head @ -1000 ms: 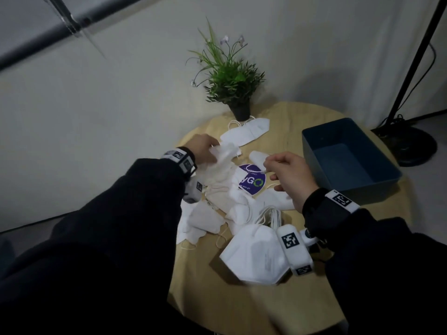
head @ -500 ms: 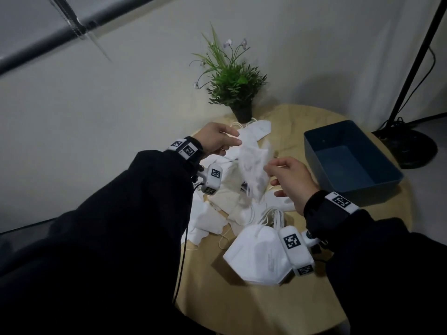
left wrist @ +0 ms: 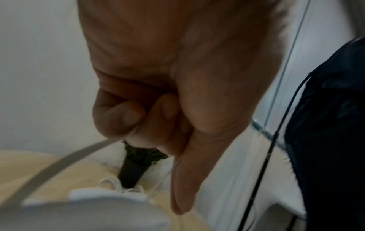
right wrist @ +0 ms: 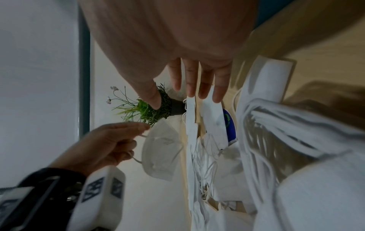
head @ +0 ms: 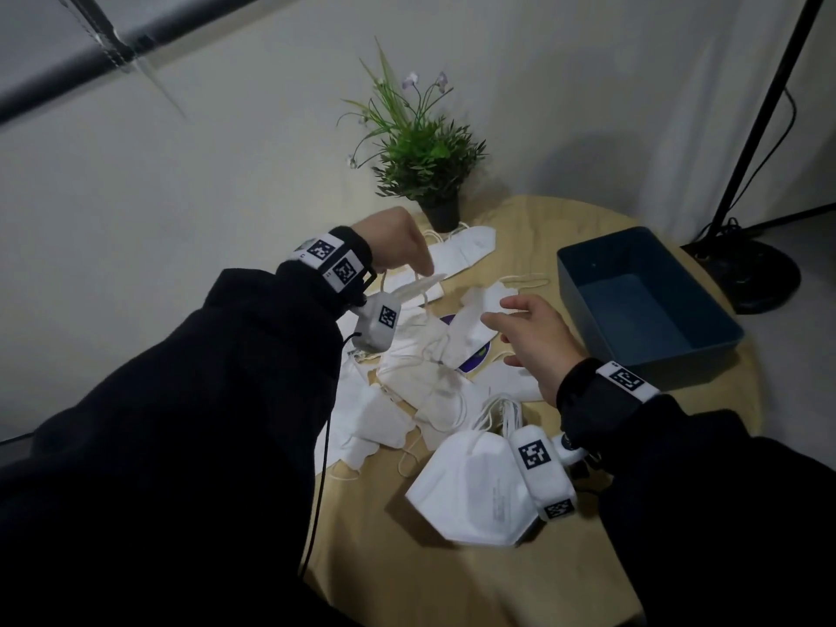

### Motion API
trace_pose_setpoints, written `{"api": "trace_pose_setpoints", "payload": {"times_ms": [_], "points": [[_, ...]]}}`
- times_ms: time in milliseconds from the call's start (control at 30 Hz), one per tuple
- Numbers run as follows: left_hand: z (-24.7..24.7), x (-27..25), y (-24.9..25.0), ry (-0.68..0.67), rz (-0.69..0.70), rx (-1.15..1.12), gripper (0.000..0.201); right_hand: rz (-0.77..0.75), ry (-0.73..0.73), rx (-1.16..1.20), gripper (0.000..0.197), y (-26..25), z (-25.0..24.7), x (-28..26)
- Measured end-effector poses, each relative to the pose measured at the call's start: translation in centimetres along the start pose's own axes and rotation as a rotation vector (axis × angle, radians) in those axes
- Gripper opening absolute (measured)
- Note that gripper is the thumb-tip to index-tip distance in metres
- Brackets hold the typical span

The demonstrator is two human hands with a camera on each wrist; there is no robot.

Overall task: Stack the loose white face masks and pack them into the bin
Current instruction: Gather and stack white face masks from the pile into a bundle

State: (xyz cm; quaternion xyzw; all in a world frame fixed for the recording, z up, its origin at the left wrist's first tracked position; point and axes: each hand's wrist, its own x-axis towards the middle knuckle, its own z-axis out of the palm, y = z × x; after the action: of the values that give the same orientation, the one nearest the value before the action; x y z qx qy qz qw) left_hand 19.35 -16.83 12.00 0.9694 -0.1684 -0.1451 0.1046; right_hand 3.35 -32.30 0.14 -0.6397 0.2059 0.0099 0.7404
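Two bare hands work above a round wooden table (head: 520,558) scattered with loose white face masks: the left hand (head: 392,241), raised over the far side of the pile, pinches the ear loops of one folded mask (right wrist: 161,150), which hangs clear of the tabletop, while the right hand (head: 531,339) hovers with fingers straight and spread, holding nothing, just above another mask (head: 470,325) lying across a purple sticker (head: 472,355). The rest of the masks (head: 407,391) lie in a tangle of overlapping shells and elastic between the two forearms, with one large mask (head: 470,486) nearest the person and another (head: 461,248) at the foot of a small potted plant (head: 420,151). The stacking appears barely begun; to do it well, the hanging mask would best be lowered flat, fold aligned with the next one, and loops tucked in so that they do not drag neighbours out of the heap. The dark blue bin (head: 588,282) stands on the table to the right of the pile, well within reach, and its visible floor shows no masks inside.
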Motion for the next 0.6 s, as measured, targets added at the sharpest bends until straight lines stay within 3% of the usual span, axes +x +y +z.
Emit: {"api": "trace_pose_setpoints", "payload": {"times_ms": [133, 300, 400, 467, 533, 600], "points": [[-2.5, -0.9, 1.4, -0.129, 0.246, -0.309, 0.004, 0.012, -0.013, 0.052, 0.063, 0.0, 0.0, 0.2], [-4.7, -0.6, 2.0, -0.335, 0.405, -0.636, 0.013, -0.013, -0.063, 0.211, 0.064, -0.8, 0.0, 0.7], [-4.2, 1.1, 1.4, -0.378, 0.332, -0.681, 0.018, -0.067, -0.029, 0.294, 0.03, -1.6, -0.2, 0.9], [-3.1, 3.2, 0.5, -0.297, 0.189, -0.658, 0.028, -0.109, 0.032, 0.288, 0.015, -1.9, -0.5, 1.0], [-1.3, 6.0, -0.7, -0.14, 0.067, -0.523, 0.031, -0.142, 0.111, 0.26, 0.018, -1.8, -0.9, 1.3], [0.9, 8.9, -1.8, -0.019, 0.004, -0.2, 0.031, -0.145, 0.158, 0.242, 0.023, -1.4, -1.3, 1.9]]}}
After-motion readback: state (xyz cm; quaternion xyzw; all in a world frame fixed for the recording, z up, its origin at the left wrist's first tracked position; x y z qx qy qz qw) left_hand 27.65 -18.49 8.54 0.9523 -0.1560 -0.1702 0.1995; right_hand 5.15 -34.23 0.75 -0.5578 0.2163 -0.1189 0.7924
